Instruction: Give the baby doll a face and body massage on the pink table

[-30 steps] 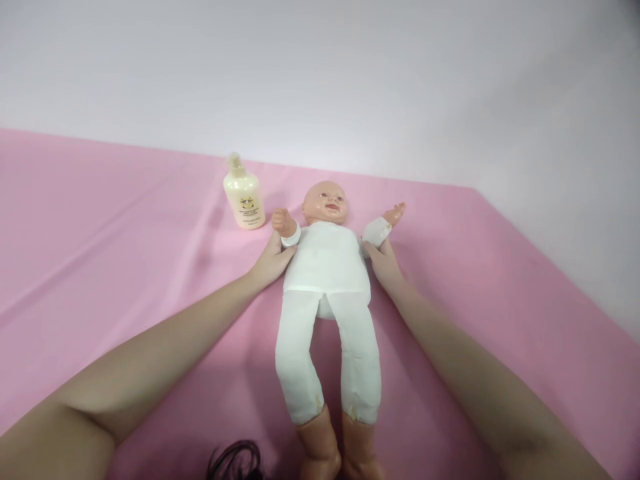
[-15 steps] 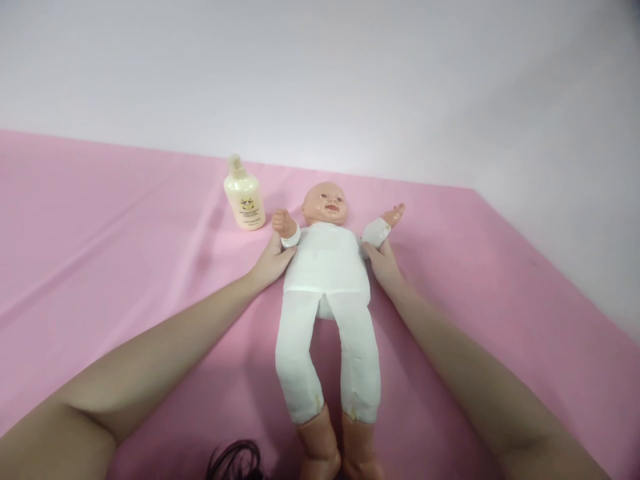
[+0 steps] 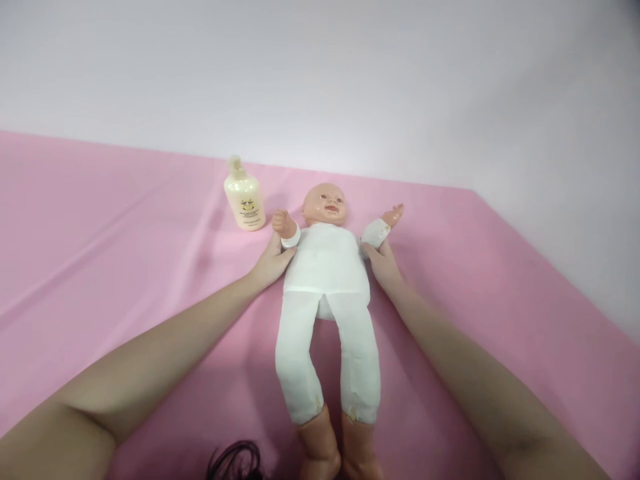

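Observation:
A baby doll [image 3: 327, 260] with a white cloth body lies on its back, head away from me and feet towards me. My left hand [image 3: 274, 259] is closed around the doll's arm on the left, thumb on the near side by the torso. On the other side my right hand [image 3: 383, 260] grips the doll's other arm near the elbow, its thumb over the white sleeve. The rest of the fingers of both hands are mostly hidden behind the doll's arms. The doll's feet are partly cut off at the bottom edge.
Beyond my left hand, a cream pump bottle [image 3: 245, 197] with a printed label stands upright, close to the doll's fist. A pink cloth [image 3: 150, 227] covers the table under everything. Dark strands of hair [image 3: 235, 460] show at the bottom edge. A pale wall [image 3: 320, 80] rises behind.

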The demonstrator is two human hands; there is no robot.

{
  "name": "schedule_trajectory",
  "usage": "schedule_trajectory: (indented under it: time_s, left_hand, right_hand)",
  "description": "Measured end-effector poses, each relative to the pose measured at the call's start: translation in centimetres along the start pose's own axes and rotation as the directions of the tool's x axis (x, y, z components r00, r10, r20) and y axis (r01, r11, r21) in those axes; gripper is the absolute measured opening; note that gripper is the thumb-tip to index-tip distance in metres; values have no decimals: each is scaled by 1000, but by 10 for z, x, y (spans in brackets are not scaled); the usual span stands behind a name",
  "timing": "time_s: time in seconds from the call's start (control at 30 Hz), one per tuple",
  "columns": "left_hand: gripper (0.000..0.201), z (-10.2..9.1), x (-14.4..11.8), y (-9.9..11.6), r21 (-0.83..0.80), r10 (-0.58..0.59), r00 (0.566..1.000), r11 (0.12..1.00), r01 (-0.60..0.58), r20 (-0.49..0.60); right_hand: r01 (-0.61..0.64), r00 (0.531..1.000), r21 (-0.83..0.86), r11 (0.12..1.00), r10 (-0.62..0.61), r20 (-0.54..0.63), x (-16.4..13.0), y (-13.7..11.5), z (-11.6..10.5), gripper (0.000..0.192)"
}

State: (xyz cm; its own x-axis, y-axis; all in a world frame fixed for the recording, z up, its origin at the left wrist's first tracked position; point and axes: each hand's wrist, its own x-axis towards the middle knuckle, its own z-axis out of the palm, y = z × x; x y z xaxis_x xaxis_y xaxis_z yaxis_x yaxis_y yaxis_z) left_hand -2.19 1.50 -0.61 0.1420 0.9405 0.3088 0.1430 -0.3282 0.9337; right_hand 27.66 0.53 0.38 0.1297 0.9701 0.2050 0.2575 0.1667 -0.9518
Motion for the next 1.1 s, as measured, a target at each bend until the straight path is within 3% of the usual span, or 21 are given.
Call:
schedule_trajectory:
  time_s: [0.5,1.1]
  left_hand:
    - [50,-1,1,-4,32,-6,1000,999,5,4]
    - [45,0,-2,6,30,-2,1000,1000,2,4]
  right_hand:
    - [-54,998,13,998,55,-37,-1,-6,0,57]
    - [32,999,40,999,-32,-16,-1,-2,0,51]
